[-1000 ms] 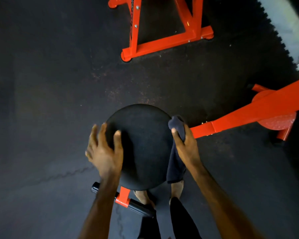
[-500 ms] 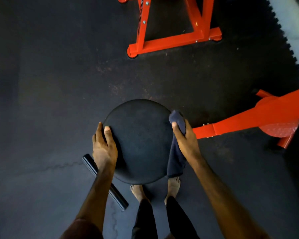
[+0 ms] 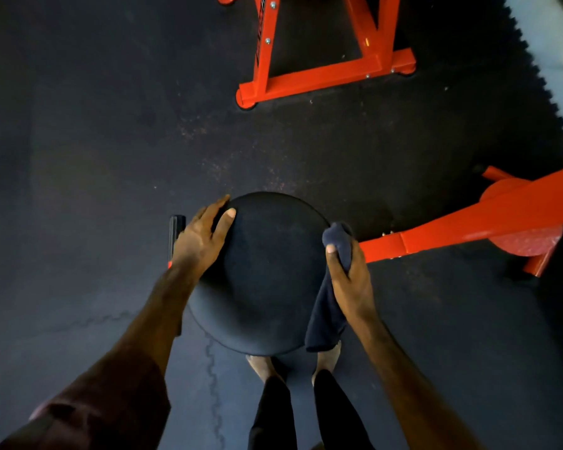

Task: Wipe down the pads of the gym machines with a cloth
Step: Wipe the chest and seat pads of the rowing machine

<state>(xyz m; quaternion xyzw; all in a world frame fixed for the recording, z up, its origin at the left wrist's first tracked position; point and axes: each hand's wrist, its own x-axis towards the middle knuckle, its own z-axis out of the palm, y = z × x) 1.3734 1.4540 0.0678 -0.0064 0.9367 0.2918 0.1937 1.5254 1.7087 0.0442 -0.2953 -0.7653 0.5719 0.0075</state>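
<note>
The round black pad (image 3: 267, 274) sits a little below the middle of the view, seen from above. The left hand (image 3: 202, 238) lies on its rim at about 10 o'clock: the fingers are almost straight and spread, the thumb (image 3: 225, 219) is flat on the top face, and the other fingers reach over the edge. It grasps nothing, it only rests there.

The right hand (image 3: 350, 274) is at the rim at about 3 o'clock and grips a dark cloth (image 3: 330, 300). The thumb presses the cloth against the side of the pad, and the other fingers curl around the cloth from outside. One bunch of the cloth sticks out above the thumb at 2 o'clock; the rest hangs down along the edge to about 5 o'clock.

An orange arm (image 3: 468, 228) of the machine runs away from the pad toward 3 o'clock. Another orange frame (image 3: 322, 76) stands on the dark floor (image 3: 95, 141) at 12 o'clock, well apart. A black bar (image 3: 175, 228) shows just beside the left hand at 9 o'clock. Two bare feet (image 3: 262, 365) stand under the pad at 6 o'clock
</note>
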